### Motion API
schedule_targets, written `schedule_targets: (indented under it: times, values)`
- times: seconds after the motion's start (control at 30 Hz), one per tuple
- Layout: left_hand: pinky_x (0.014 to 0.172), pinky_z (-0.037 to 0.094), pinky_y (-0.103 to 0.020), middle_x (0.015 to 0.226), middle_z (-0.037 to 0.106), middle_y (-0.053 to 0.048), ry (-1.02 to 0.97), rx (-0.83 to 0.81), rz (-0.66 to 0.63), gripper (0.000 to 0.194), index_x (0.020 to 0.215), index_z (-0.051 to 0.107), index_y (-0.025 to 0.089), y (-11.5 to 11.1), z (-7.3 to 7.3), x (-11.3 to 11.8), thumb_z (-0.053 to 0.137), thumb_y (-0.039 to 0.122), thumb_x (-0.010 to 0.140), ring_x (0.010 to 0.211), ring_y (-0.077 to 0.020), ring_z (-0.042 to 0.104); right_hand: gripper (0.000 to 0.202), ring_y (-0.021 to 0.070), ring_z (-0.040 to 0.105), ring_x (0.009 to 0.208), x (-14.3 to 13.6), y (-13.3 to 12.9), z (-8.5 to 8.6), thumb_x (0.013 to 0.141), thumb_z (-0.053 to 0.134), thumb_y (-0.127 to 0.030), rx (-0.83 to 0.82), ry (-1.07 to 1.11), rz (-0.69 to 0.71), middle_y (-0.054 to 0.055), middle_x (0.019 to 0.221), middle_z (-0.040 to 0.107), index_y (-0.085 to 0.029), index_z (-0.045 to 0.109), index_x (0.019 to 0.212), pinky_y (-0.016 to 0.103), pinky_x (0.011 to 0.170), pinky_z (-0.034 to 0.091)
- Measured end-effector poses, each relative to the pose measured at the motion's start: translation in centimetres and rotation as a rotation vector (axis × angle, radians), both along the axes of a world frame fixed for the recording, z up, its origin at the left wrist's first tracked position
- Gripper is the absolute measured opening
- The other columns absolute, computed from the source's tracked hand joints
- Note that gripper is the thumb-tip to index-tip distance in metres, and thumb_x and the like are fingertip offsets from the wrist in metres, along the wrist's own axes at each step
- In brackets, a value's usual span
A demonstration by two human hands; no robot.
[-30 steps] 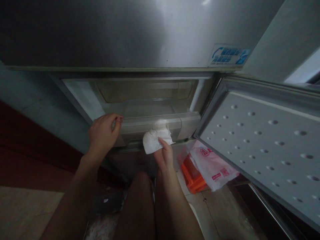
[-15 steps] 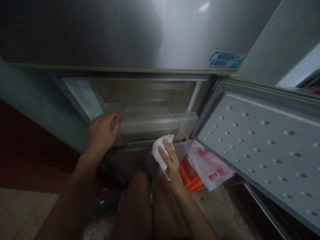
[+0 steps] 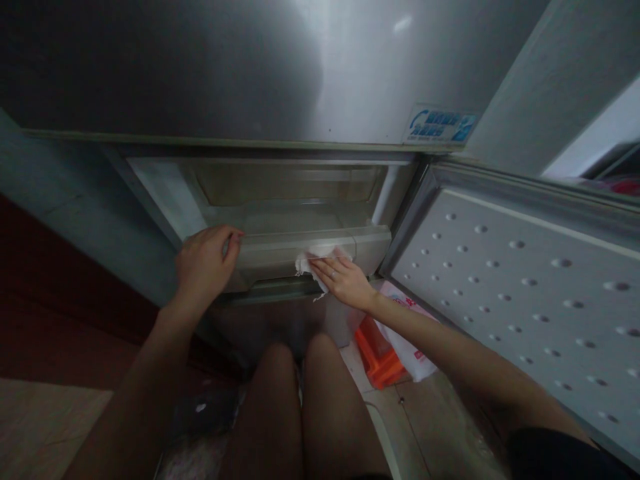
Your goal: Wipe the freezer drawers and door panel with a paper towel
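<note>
A pale freezer drawer (image 3: 280, 257) sits partly pulled out in the lower compartment of a refrigerator. My left hand (image 3: 207, 260) is curled over the left end of its upper edge, with thumb and fingers closed there. Against the front of the drawer, right of its middle, my right hand (image 3: 345, 279) presses a crumpled white cloth (image 3: 306, 264) with a ragged edge. The fingers lie over the cloth and hide part of it.
The lower freezer door (image 3: 505, 287) stands wide at the right, its inner face dotted with bumps. On the tiled floor below are an orange basket (image 3: 377, 357) and a white-and-pink plastic bag (image 3: 413, 350). A dark red panel (image 3: 55, 307) is at the left.
My right hand has moved up with the white cloth, from above my knees onto the drawer front. My left hand has stayed on the drawer's edge.
</note>
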State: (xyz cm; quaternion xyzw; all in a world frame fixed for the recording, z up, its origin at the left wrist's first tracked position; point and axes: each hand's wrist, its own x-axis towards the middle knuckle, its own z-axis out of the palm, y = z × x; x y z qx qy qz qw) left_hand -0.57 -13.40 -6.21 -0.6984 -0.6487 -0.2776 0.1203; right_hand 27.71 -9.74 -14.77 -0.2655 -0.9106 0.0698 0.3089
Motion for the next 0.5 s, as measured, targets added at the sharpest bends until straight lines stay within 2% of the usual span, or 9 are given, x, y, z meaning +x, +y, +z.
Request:
schedule_targets:
  times: [0.13, 0.3, 0.5]
  values:
    - [0.085, 0.049, -0.042, 0.106, 0.072, -0.012, 0.013, -0.011, -0.016, 0.032, 0.101, 0.065, 0.021, -0.1, 0.1, 0.0, 0.035, 0.030, 0.096, 0.101, -0.0299, 0.066, 0.041, 0.0269, 0.051, 0.133, 0.5, -1.1, -0.1, 0.093, 0.045, -0.012, -0.007, 0.013, -0.051, 0.012, 0.139, 0.055, -0.013, 0.058, 0.133, 0.056, 0.119, 0.027]
    - [0.086, 0.048, -0.038, 0.105, 0.072, -0.009, 0.006, 0.004, -0.008, 0.030, 0.099, 0.064, 0.022, 0.0, 0.1, 0.0, 0.035, 0.031, 0.096, 0.101, -0.0274, 0.066, 0.046, 0.0270, 0.046, 0.136, 0.2, -1.8, -0.8, 0.091, 0.045, -0.010, -0.032, 0.092, -0.098, 0.012, 0.143, 0.052, -0.012, 0.055, 0.136, 0.053, 0.121, 0.028]
    - [0.084, 0.048, -0.041, 0.104, 0.072, -0.011, 0.013, 0.010, -0.023, 0.033, 0.099, 0.065, 0.021, 0.0, -0.1, -0.2, 0.033, 0.032, 0.097, 0.099, -0.0299, 0.066, 0.050, 0.0309, 0.034, 0.143, 0.0, -2.2, -2.2, 0.092, 0.040, -0.007, 0.042, 0.022, -0.233, 0.014, 0.147, 0.047, -0.008, 0.049, 0.141, 0.055, 0.121, 0.023]
